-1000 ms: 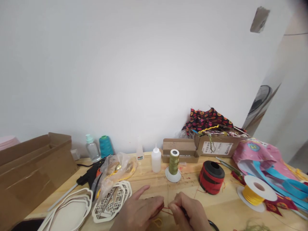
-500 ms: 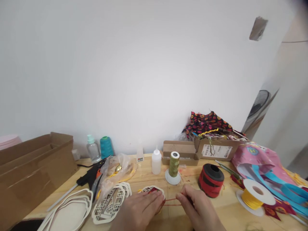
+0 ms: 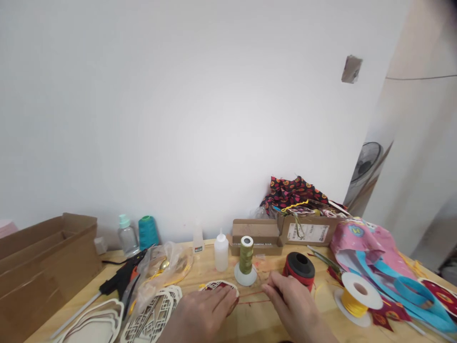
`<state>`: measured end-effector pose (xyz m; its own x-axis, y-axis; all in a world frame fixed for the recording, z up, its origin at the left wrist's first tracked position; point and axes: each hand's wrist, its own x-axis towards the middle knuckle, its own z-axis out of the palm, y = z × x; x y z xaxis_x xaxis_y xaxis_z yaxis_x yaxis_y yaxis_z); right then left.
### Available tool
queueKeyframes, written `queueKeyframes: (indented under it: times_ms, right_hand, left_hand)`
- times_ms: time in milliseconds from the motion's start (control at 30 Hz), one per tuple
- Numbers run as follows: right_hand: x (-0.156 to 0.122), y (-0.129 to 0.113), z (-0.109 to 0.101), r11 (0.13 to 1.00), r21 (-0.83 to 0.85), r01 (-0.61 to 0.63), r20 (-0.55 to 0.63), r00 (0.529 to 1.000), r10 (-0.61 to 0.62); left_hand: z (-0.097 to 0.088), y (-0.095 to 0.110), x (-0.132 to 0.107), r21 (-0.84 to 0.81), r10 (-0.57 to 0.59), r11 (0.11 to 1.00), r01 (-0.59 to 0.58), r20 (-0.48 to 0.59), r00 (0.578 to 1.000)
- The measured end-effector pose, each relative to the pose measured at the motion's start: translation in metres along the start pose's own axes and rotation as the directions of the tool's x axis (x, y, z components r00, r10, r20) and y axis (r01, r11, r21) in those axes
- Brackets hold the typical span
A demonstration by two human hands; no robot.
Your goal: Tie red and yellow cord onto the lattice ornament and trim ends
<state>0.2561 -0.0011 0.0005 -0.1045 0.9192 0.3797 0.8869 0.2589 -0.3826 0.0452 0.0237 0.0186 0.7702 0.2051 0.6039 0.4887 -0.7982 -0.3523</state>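
Note:
My left hand point(image 3: 205, 309) lies flat with its fingers stretched over a small wooden lattice frame point(image 3: 218, 285) with dark red in its openings; most of the frame is hidden under the palm. From the frame's right edge, strands of thin red cord point(image 3: 252, 302) run across to my right hand point(image 3: 291, 305), which pinches the cord between thumb and curled fingers. Just behind the right hand stands a black and red spool point(image 3: 300, 269). A cone of olive thread point(image 3: 246, 257) rises beyond the gap between my hands.
More lattice frames point(image 3: 152, 317) and pale plain frames point(image 3: 93, 324) lie left, near a black glue gun point(image 3: 124, 274). A squeeze bottle point(image 3: 221, 252) and cardboard box point(image 3: 310, 231) stand behind. To the right are a yellow cord spool point(image 3: 357, 300) and blue ribbon point(image 3: 421, 290).
The head view has turned right and up, so the bench items sit further left and lower. My right hand is a little further from the left, with more red cord showing between them.

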Motion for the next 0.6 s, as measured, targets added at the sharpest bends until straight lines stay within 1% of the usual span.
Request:
queueKeyframes:
  times_ms: [33,67,100,167,233,267,300,333,367,400,433,467,500,533,567,600]
  right_hand:
    - [0.0,0.0,0.001,1.0,-0.003,0.001,0.024,1.0,-0.001]
    - [0.0,0.001,0.004,1.0,-0.013,0.005,0.043,0.999,-0.004]
    - [-0.001,0.001,0.006,1.0,-0.024,0.01,0.058,0.998,-0.009]
    - [-0.004,0.0,0.012,0.999,-0.045,0.027,0.077,0.997,-0.024]
    - [-0.006,-0.002,0.018,0.997,-0.044,0.065,0.094,0.994,-0.06]
    - [-0.007,-0.003,0.02,0.996,-0.034,0.088,0.104,0.991,-0.084]
    - [-0.006,-0.004,0.023,0.993,-0.022,0.112,0.11,0.988,-0.109]
    - [-0.005,-0.004,0.024,0.991,-0.009,0.135,0.113,0.985,-0.133]
    - [-0.003,-0.004,0.025,0.988,0.006,0.152,0.112,0.982,-0.152]
    - [-0.001,-0.004,0.025,0.986,0.02,0.164,0.106,0.981,-0.165]
    - [0.002,-0.002,0.023,0.985,0.034,0.17,0.097,0.98,-0.172]
    - [0.003,0.0,0.02,0.984,0.05,0.172,0.088,0.98,-0.176]
    - [0.003,0.003,0.015,0.983,0.064,0.169,0.076,0.982,-0.174]
    - [0.0,0.005,0.009,0.984,0.074,0.164,0.064,0.984,-0.169]
    - [-0.006,0.008,0.001,0.985,0.098,0.145,0.043,0.988,-0.15]
    - [-0.015,0.01,-0.006,0.986,0.115,0.123,0.022,0.992,-0.126]
  left_hand:
    - [0.002,0.002,-0.004,0.008,0.001,1.0,-0.001,-0.003,1.0]
    - [0.005,0.004,-0.009,0.023,-0.022,0.999,0.023,-0.035,0.999]
    - [0.008,0.006,-0.014,0.032,-0.017,0.999,0.018,-0.03,0.999]
    - [0.016,0.009,-0.023,0.03,0.01,0.999,-0.012,0.088,0.996]
    - [0.022,0.011,-0.025,0.024,0.047,0.998,-0.051,0.128,0.991]
    - [0.024,0.012,-0.023,-0.001,0.032,0.999,-0.032,0.146,0.989]
    - [0.026,0.013,-0.018,-0.054,-0.001,0.999,0.011,0.178,0.984]
    - [0.026,0.015,-0.01,-0.13,-0.06,0.987,0.093,0.235,0.97]
    - [0.027,0.018,0.0,-0.218,-0.16,0.948,0.233,0.306,0.938]
    - [0.027,0.021,0.01,-0.334,-0.242,0.862,0.381,0.391,0.888]
    - [0.028,0.025,0.021,-0.467,-0.276,0.726,0.505,0.475,0.836]
    - [0.03,0.028,0.03,-0.58,-0.284,0.545,0.605,0.551,0.785]
    - [0.033,0.031,0.036,-0.647,-0.245,0.39,0.656,0.614,0.751]
    - [0.037,0.034,0.039,-0.654,-0.244,0.302,0.694,0.65,0.719]
    - [0.042,0.035,0.039,-0.629,-0.259,0.254,0.735,0.687,0.678]
    - [0.047,0.036,0.036,-0.563,-0.291,0.248,0.789,0.733,0.614]
